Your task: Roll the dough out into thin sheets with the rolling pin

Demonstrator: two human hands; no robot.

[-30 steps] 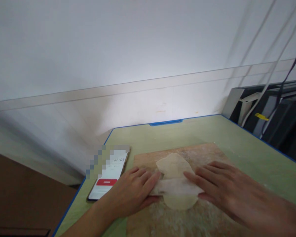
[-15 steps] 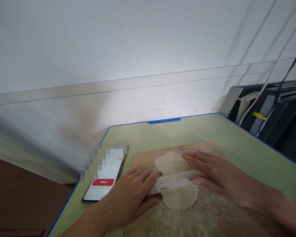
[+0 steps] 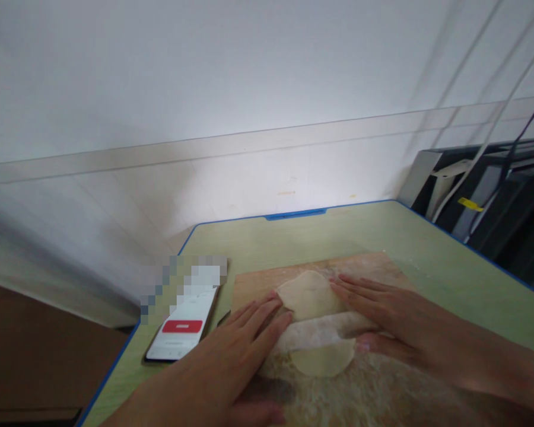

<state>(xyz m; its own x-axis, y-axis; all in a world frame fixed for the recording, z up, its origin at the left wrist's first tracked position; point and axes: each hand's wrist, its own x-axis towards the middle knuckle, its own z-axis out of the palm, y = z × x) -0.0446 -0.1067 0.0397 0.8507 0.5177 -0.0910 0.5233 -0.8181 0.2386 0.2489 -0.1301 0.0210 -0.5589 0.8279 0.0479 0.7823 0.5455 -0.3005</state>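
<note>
White wall fills the far side of my feed, with dark flat panels stacked at the far right and a yellow tag hanging among them. Below it, the pale green table has blue edging, and a wooden board dusted with flour lies on its near part. A phone with a lit screen rests left of the board.

On the board I see a thin sheet of dough, crossed by a pale rolling pin; the sheet shows on the pin's far and near sides. I judge the dough light, soft and easily stretched or torn, so I would lift it from beneath with flat fingers rather than pinch its rim. The pin looks stiff and smooth, best held at its ends.

My left hand is open, fingers spread beside the pin's left end. My right hand lies over the right end, fingers straight and thumb apart; I cannot tell how firmly it presses.
</note>
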